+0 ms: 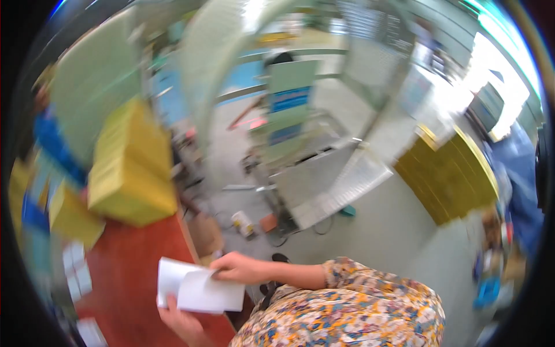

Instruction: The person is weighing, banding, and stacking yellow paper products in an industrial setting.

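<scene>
White paper, a folded sheet or thin booklet with one part overlapping another, is held in front of me above the red-brown tabletop. My left hand grips its lower left edge, the thumb on top and the other fingers hidden beneath. My right hand is closed at the upper right edge, fingers bent over the paper. A small dark mark or object shows at its fingertips, too blurred to name. My right forearm comes out of a flower-patterned sleeve.
Yellow boxes are stacked at the table's far end; small white cards lie at its left. A person in blue is beyond. A machine with a metal table stands ahead, more yellow boxes to the right.
</scene>
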Demonstrator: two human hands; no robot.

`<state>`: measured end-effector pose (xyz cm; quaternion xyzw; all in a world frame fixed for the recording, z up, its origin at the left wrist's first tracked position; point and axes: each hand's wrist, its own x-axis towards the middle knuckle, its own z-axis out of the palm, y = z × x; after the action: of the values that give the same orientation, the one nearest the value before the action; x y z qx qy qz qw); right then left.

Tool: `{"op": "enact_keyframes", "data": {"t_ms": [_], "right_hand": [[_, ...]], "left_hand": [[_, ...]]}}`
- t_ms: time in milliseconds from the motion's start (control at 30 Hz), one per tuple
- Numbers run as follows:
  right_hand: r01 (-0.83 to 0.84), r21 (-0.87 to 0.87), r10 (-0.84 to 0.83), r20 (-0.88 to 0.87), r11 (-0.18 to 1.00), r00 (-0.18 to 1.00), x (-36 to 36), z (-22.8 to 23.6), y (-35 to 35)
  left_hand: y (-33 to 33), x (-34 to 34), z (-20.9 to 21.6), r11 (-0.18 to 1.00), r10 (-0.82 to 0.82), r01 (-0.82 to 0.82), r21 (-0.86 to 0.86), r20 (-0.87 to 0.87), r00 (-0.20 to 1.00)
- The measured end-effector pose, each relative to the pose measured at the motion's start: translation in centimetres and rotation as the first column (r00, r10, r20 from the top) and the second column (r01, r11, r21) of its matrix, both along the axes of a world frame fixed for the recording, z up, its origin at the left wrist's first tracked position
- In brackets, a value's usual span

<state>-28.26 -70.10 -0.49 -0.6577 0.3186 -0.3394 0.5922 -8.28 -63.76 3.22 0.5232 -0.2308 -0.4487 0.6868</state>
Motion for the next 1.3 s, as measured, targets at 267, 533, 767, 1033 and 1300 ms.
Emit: {"op": "enact_keyframes", "data": {"t_ms": [267, 533, 767, 1033, 1300], "right_hand": [[0.177, 0.540, -0.448, 0.424, 0.823, 0.787, -2.9, 3.1, -6.7], [-0.133, 0.557, -0.277, 0.589, 0.820, 0.760, 1.5, 0.4, -15.9], [-0.383, 0.657, -0.285, 0.677, 0.649, 0.679, 2.4, -2.7, -22.9], [-0.414, 0.687, -0.296, 0.668, 0.597, 0.682, 1.5, -6.2, -26.0], [-0.533, 0.481, -0.178, 0.835, 0.696, 0.521, 2.4, -4.5, -28.0]], "left_hand": [[-0.6, 7.6, 3.9, 0.984, 0.084, -0.143, 0.102, 0.442, 0.893], [-16.2, 6.8, 13.3, 0.961, 0.045, -0.018, -0.277, 0.093, 0.995], [-29.8, 9.4, 10.3, 0.987, 0.159, -0.148, -0.062, 0.457, 0.875], [-31.9, 7.2, 8.9, 0.938, 0.259, -0.330, -0.107, 0.850, 0.459], [-31.5, 8.5, 7.4, 0.940, 0.244, -0.318, -0.121, 0.891, 0.382]]}}
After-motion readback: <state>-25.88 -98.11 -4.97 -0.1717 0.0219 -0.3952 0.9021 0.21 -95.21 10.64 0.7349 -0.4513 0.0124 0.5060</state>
